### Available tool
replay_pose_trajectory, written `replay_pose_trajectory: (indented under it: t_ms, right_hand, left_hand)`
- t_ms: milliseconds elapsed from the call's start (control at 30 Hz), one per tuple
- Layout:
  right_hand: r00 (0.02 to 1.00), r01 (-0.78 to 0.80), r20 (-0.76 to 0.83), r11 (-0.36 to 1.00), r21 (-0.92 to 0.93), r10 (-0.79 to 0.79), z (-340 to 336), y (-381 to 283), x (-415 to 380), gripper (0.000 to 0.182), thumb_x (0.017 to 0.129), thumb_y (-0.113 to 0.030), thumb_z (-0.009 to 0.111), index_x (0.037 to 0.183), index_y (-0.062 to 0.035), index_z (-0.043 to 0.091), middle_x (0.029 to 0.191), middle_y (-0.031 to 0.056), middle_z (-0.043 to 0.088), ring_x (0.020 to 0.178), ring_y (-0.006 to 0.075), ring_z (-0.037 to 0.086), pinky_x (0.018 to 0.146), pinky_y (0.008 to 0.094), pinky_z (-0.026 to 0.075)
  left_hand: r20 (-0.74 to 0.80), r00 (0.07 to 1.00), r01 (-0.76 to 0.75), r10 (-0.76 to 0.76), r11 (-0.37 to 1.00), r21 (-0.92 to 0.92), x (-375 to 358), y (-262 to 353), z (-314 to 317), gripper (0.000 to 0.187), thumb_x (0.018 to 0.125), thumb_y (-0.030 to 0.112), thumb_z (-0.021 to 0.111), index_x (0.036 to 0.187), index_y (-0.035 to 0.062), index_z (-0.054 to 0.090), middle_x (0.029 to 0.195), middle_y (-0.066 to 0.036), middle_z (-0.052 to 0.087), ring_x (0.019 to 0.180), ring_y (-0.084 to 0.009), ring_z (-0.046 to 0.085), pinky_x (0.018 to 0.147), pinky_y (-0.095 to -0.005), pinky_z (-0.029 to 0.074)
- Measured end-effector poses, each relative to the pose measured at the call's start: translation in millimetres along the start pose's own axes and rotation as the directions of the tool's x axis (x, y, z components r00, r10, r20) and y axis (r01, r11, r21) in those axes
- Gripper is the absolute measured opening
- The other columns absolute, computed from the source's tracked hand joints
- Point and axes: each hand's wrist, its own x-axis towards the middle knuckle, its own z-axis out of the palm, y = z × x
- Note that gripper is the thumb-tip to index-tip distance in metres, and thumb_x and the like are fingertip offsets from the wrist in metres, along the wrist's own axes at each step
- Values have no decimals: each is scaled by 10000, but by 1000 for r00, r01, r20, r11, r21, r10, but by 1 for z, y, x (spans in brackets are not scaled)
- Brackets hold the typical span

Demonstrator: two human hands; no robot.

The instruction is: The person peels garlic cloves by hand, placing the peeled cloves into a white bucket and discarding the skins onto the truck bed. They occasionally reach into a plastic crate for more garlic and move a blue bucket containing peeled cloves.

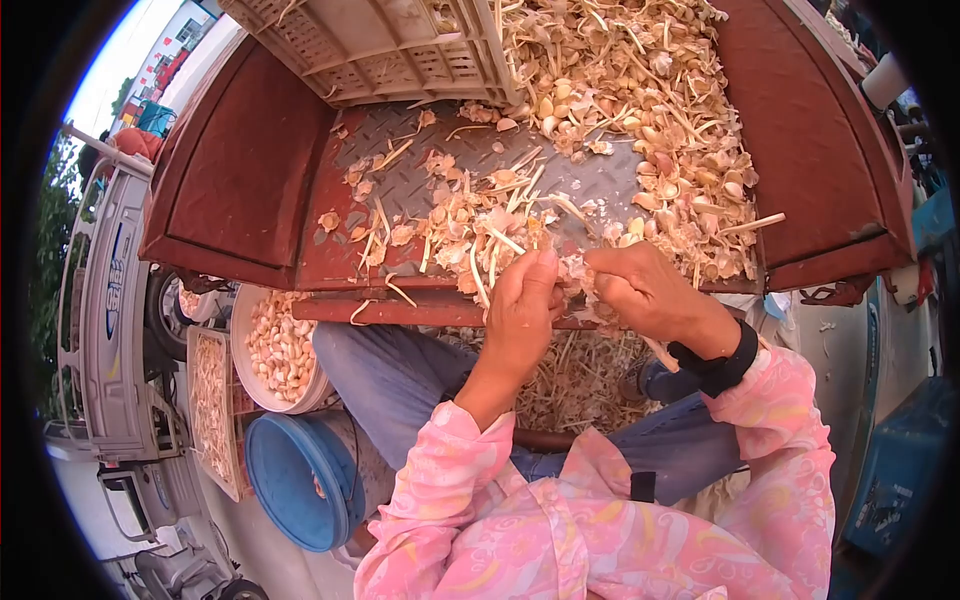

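My left hand [524,300] is closed in a pinch at the front edge of the truck bed, its thumb and fingertips on a piece of garlic [573,272] with pale papery skin. Close beside it, my right hand [648,292] is curled shut on the other side of that garlic. Fingers cover most of the piece, so its exact shape is hidden. A small heap of garlic skins and cut stems [490,225] lies just beyond my left hand. Past my right hand spreads a large pile of loose garlic cloves and husks [690,170].
A plastic crate [400,50] stands on the metal bed [380,150]. Red side panels [235,150] flank it. Down to the left are a white bucket of peeled cloves [280,345], a blue bucket [300,480] and a shallow crate [212,400]. Husks litter the ground between my legs.
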Motion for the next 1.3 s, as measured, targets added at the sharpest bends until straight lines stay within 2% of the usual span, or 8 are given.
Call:
replay_pose_trajectory:
  t_ms: [333,433,567,800,900,1000,1100,1300]
  right_hand:
    - [975,-54,-222,959,-277,-9,-3,-27,-13,132,817,-190,580,851,-63,578,745,142,593,659,336,600,566,444,456]
    - [930,355,25,881,-312,-366,25,-36,-14,154,811,-150,598,925,-51,567,842,111,568,760,302,591,617,392,471]
    - [924,306,-165,924,-228,-346,13,-27,-2,138,818,-116,583,930,-36,566,835,113,532,787,302,559,643,376,462]
    - [983,-70,-186,910,-409,-8,-36,29,-5,141,792,-85,595,929,-57,592,851,118,566,801,326,588,681,413,473]
    - [994,9,-94,875,-485,-62,-24,26,1,147,773,-87,604,918,-66,607,856,100,577,807,308,589,687,402,477]
    - [992,106,16,761,-640,-125,-20,29,11,156,755,-86,604,911,-77,619,843,86,581,785,288,583,692,397,476]
    - [995,49,-38,780,-624,-93,-16,34,18,135,758,-77,610,893,-67,617,848,90,584,775,272,581,688,365,477]
    - [964,-149,-170,944,294,205,-16,31,28,124,822,-96,650,935,-46,636,901,11,581,810,93,545,677,223,434]
  left_hand:
    - [216,946,321,-240,781,-536,-32,1,-17,253,973,264,393,1015,43,508,963,-116,582,897,-215,607,722,-293,549]
    - [286,868,468,-406,475,-745,-43,-20,-9,271,974,263,394,1092,41,493,1037,-133,575,948,-239,602,703,-318,549]
    - [435,843,512,-316,223,-830,-39,-22,-36,303,968,316,425,1000,39,545,943,-120,535,721,-170,527,498,-201,482]
    - [-187,979,-173,78,801,-573,-70,64,-201,315,980,317,408,873,43,520,738,-28,395,541,-72,349,377,-186,310]
    - [-710,647,-209,278,960,186,-66,67,-283,305,952,316,481,969,25,570,865,-59,534,660,-62,485,516,-183,406]
    - [-632,575,161,519,686,710,-58,42,-340,320,936,282,511,1067,-3,576,1017,-108,595,853,-92,570,703,-212,452]
    - [-398,655,-39,643,554,832,-50,51,-270,308,939,227,506,1123,-14,563,1085,-125,606,950,-129,591,793,-246,459]
    - [11,990,-139,139,981,136,-10,31,-46,381,941,203,510,1242,-29,469,1106,-147,609,890,-155,631,733,-225,513]
